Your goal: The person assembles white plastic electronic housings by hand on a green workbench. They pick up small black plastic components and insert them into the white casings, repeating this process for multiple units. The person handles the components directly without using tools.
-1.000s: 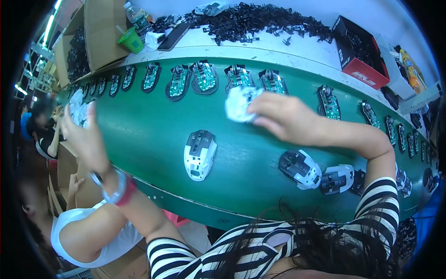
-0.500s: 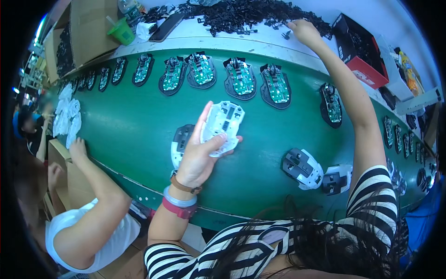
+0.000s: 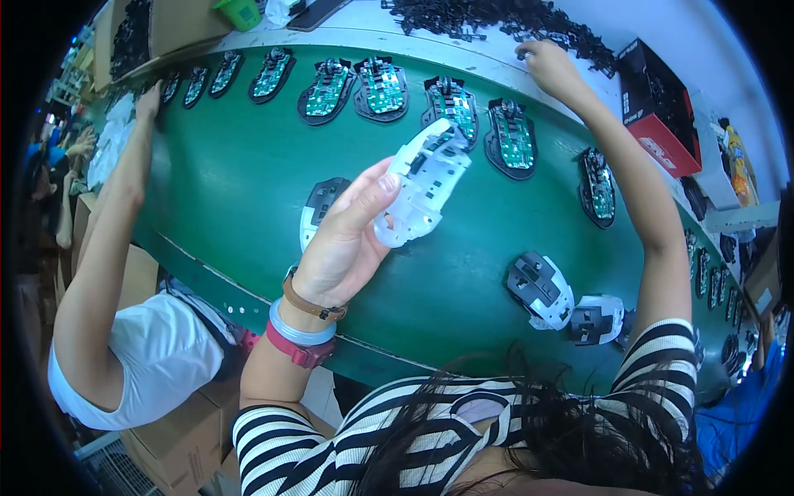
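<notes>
My left hand (image 3: pixel 351 221) grips a white computer mouse shell (image 3: pixel 426 182), hollow inner side showing, tilted above the green work surface (image 3: pixel 248 174). Up at the white ledge, my right hand (image 3: pixel 552 69) pinches a small black plastic part (image 3: pixel 523 54) beside a heap of similar black parts (image 3: pixel 496 18). A grey-and-white mouse shell (image 3: pixel 322 207) lies partly hidden behind my left wrist. Two more grey-and-white shells, a nearer-centre shell (image 3: pixel 539 289) and a shell by my right sleeve (image 3: pixel 595 321), rest on the right.
Mouse bases with green circuit boards (image 3: pixel 382 89) line the far side of the surface. A red-and-black box (image 3: pixel 662 145) of black parts stands at right, a green cup (image 3: pixel 240 12) far left. A co-worker's arm (image 3: pixel 124 190) reaches in near a crumpled white plastic bag (image 3: pixel 107 153).
My left hand has turned and tilted the white shell, raising its far end. My right hand now pinches a small black part just off the heap. The co-worker's arm has reached farther forward.
</notes>
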